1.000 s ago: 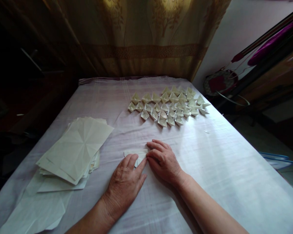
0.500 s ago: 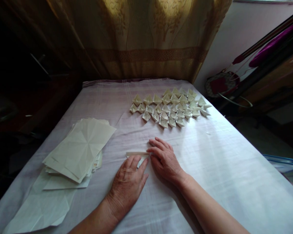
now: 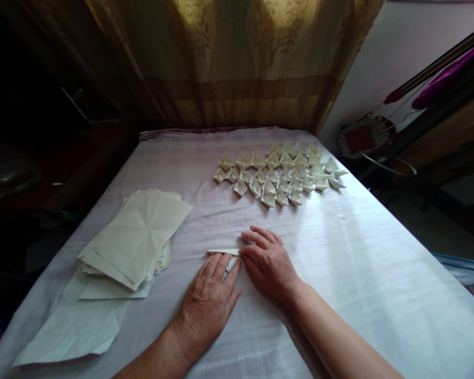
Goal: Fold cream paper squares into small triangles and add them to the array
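A small cream paper piece (image 3: pixel 224 252) lies folded on the pale cloth-covered table (image 3: pixel 363 273), near its middle. My left hand (image 3: pixel 209 300) lies flat with its fingers stretched onto the near part of the paper. My right hand (image 3: pixel 269 263) rests palm down beside it, fingertips pressing the paper's right end. Most of the paper is hidden under the fingers.
Several small folded paper shapes (image 3: pixel 280 173) sit in rows at the far middle of the table. A stack of creased cream sheets (image 3: pixel 136 237) lies at the left, with a larger sheet (image 3: pixel 71 329) under it. A curtain (image 3: pixel 237 63) hangs behind. Dark furniture stands left; clutter stands right.
The paper's far edge has been folded toward me into a narrower strip. Both hands stay on it and have barely shifted. The camera has tilted slightly.
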